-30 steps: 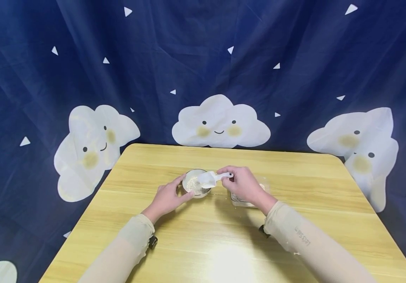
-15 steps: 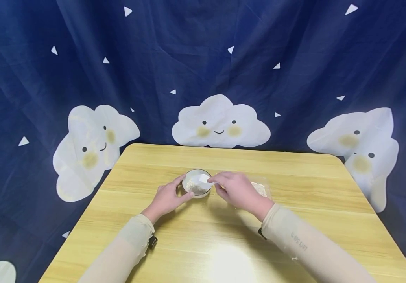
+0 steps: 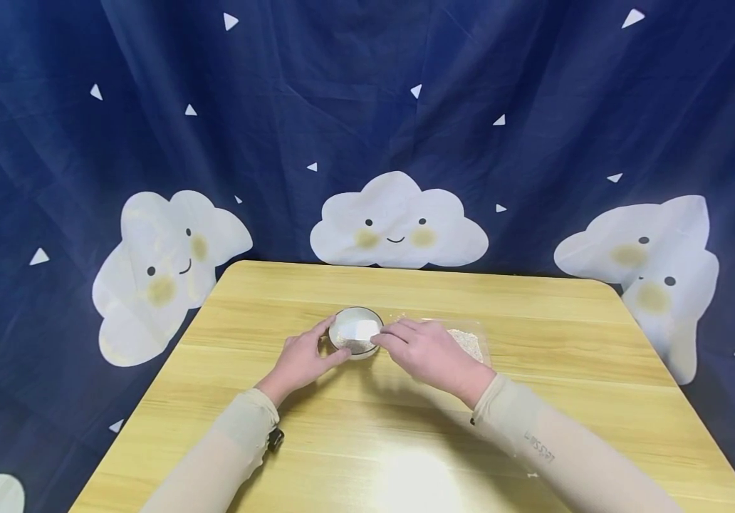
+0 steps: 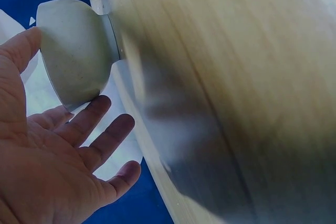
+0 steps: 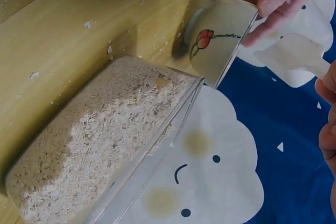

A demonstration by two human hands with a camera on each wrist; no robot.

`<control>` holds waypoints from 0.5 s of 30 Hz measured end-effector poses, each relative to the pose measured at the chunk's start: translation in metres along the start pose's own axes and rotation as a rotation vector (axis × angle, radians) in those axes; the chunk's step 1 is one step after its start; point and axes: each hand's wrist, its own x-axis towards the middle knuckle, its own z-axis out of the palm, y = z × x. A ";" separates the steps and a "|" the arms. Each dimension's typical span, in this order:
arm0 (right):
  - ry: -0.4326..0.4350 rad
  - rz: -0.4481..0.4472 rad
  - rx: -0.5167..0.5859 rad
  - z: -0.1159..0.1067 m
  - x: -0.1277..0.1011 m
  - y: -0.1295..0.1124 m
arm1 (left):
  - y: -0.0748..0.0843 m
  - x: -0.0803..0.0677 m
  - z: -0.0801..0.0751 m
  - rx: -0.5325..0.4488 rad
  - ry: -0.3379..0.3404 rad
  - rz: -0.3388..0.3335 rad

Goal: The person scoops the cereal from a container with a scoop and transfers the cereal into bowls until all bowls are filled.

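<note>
A small bowl [image 5: 218, 27] with a dark rim and a red flower motif stands on the wooden table. My left hand [image 3: 302, 362] holds it from the left, thumb at the near rim and fingers at the far side; in the left wrist view, the other fingers spread below the bowl [image 4: 76, 51]. My right hand [image 3: 428, 356] grips the handle of a white scoop [image 5: 291, 53], its head tipped over the bowl. Pale flakes like oats lie in the bowl, partly hidden by the scoop. Beneath my right forearm is a clear box [image 5: 146, 148] of oat flakes [image 5: 113, 129].
Stray flakes [image 5: 34, 75] lie scattered on the tabletop [image 3: 265, 299] around the box. Behind the table's far edge hangs a dark blue curtain [image 3: 355, 128] with smiling clouds [image 3: 399, 242] and small white triangles.
My right hand has moved slightly left and turned over, so the scoop, earlier in plain side view above the bowl, is now tilted with its handle hidden. The left hand and bowl stay put.
</note>
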 end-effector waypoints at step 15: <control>-0.003 0.277 0.211 -0.010 0.002 0.002 | 0.000 -0.001 -0.001 0.007 -0.009 0.003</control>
